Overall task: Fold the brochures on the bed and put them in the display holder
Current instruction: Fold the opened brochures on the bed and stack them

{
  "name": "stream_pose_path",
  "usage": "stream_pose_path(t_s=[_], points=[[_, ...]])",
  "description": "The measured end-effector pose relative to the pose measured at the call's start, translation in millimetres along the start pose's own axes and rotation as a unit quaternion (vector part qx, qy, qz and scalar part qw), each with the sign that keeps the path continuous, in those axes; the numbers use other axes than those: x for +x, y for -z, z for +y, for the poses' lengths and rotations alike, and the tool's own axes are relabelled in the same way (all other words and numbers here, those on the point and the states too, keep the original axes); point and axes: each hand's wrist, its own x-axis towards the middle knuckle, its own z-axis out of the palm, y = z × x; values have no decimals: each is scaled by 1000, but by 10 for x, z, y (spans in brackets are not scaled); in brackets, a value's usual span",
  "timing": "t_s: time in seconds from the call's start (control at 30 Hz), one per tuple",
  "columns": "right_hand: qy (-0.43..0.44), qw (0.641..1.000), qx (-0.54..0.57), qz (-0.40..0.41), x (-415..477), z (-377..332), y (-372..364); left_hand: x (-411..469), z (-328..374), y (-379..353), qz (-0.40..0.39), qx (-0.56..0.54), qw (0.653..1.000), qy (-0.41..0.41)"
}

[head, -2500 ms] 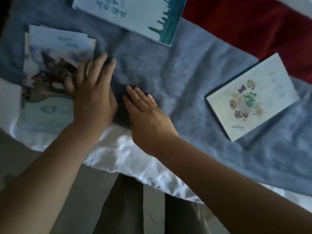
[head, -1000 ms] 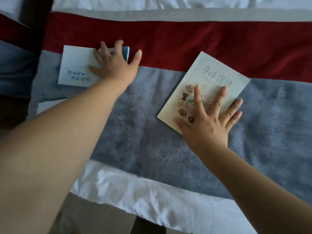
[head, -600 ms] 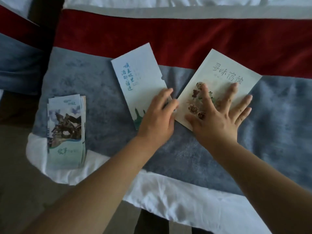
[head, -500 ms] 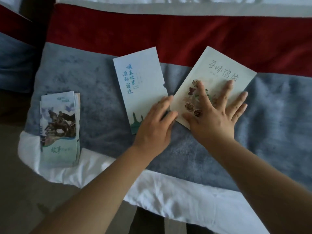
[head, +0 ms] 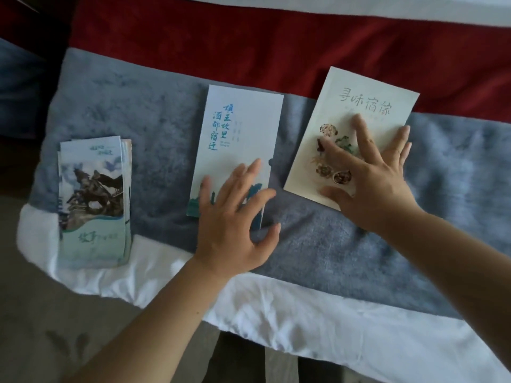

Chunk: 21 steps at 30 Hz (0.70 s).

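Resting flat with spread fingers [head: 362,135], left hand [head: 235,225] and right hand [head: 372,186] grip nothing; brochures [head: 240,128] may slide on the soft blanket [head: 143,111].

Pale-blue brochure [head: 243,128] with blue script, cream booklet [head: 367,106], grey-and-red blanket [head: 154,111]

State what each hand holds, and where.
Nothing gripped: left hand lies flat on lower end of pale-blue brochure, right hand on lower half of cream booklet.
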Motion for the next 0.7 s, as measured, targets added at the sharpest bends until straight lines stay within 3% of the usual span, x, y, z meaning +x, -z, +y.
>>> stream_pose_path(t_s=[0.1, 0.17, 0.33, 0.47, 0.53, 0.7], points=[[41, 999, 1, 5, -38, 19, 24, -66, 105, 5, -35, 21, 983, 178], [61, 998, 2, -3, -33, 16, 41, -119, 106, 12, -42, 20, 973, 228], [60, 996, 39, -61, 14, -130, 105, -222, 70, 40, -34, -26, 959, 281], [-88, 990, 105, 29, -145, -364, 42, -173, 76, 15, -18, -79, 946, 313], [-137, 985, 100, 31, -300, -486, -56, -150, 96, -27, -30, -76, 946, 313], [-127, 991, 49, -19, -594, -635, -225, -128, 144, -122, -36, -35, 948, 316]])
